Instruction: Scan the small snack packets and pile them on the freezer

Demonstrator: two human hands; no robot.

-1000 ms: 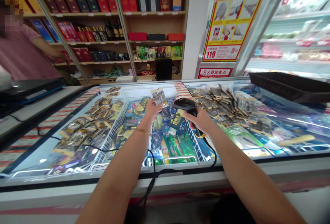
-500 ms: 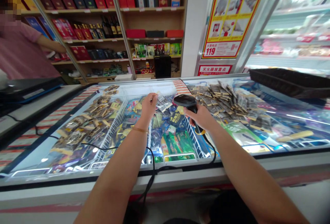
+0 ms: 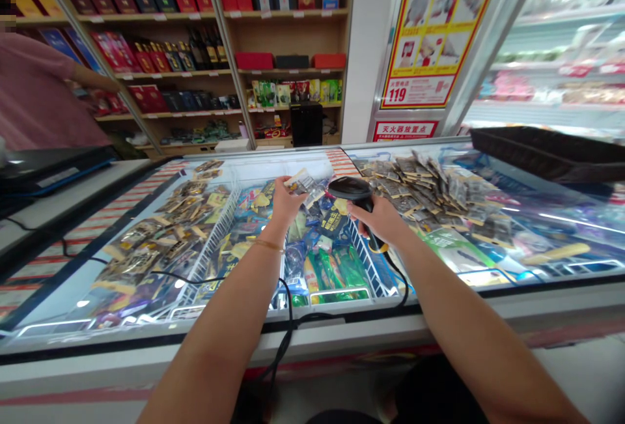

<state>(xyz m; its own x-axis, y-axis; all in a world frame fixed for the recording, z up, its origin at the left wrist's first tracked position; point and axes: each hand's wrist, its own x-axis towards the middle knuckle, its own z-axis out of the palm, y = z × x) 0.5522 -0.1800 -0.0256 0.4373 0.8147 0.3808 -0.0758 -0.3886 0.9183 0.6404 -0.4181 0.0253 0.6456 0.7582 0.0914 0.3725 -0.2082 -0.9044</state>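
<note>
Between the fingers of my left hand (image 3: 287, 204) is a small clear packet (image 3: 306, 187) with a pale top strip, lifted over the glass-topped freezer (image 3: 312, 154). My right hand (image 3: 379, 219) is wrapped round the handle of a black barcode scanner (image 3: 349, 188). The scanner's head points left, close beside the packet. From its handle a black cable (image 3: 401, 279) runs down across the freezer's front edge. Brown packets lie in a pile (image 3: 422, 183) to the right of my right hand. More packets (image 3: 170, 225) are spread out left of my left hand.
Colourful ice-cream packs (image 3: 336, 268) show in white wire baskets (image 3: 215, 241) inside the freezer. A black tray (image 3: 547, 150) sits at the right. At the far left a person in a pink shirt (image 3: 39, 85) stands behind a counter device (image 3: 58, 170). Shelves of boxes (image 3: 288, 14) line the back.
My left hand has turned and moved slightly right, so the packet lies flatter and shows more of its face near the scanner. My right hand stays almost still.
</note>
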